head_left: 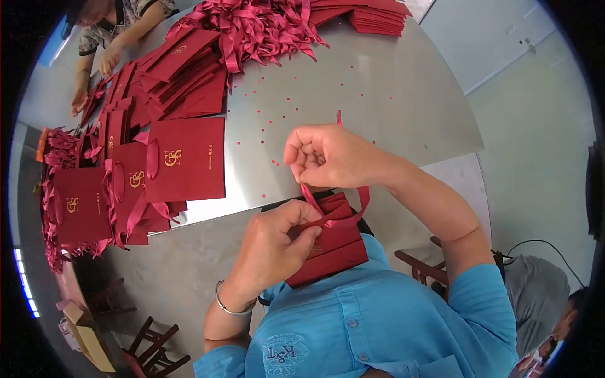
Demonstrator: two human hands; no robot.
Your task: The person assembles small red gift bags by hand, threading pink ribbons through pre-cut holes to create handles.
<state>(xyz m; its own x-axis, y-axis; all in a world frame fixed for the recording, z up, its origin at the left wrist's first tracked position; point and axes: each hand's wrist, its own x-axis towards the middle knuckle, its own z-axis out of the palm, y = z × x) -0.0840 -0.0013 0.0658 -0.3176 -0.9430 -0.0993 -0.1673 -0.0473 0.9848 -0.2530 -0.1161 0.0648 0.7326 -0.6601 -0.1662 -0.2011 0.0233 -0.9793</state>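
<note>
Blue shirt fabric (378, 327) fills the bottom of the frame, closest to the viewer, with a folded dark red paper gift bag (331, 242) held against the chest just above it. At lower centre, the left hand (274, 242), with a silver bangle at its wrist, has its grip closed on the bag's upper edge, thumb and fingers pinching it where a red ribbon (340, 217) passes through. Just above, at centre, the right hand (324, 154) is curled into a tight grip on the ribbon, which runs down from the fingers to the bag and loops out to the right. Beyond the hands, a grey metal counter (378, 107) is dotted with tiny red paper circles. On its left side lie finished red bags (186, 157) with gold logos and ribbon handles, overlapping one another. Loose red ribbons (258, 25) are heaped at top centre, and flat red bags are stacked at the top right. Another person's hands (94, 75) rest on the counter at upper left.
</note>
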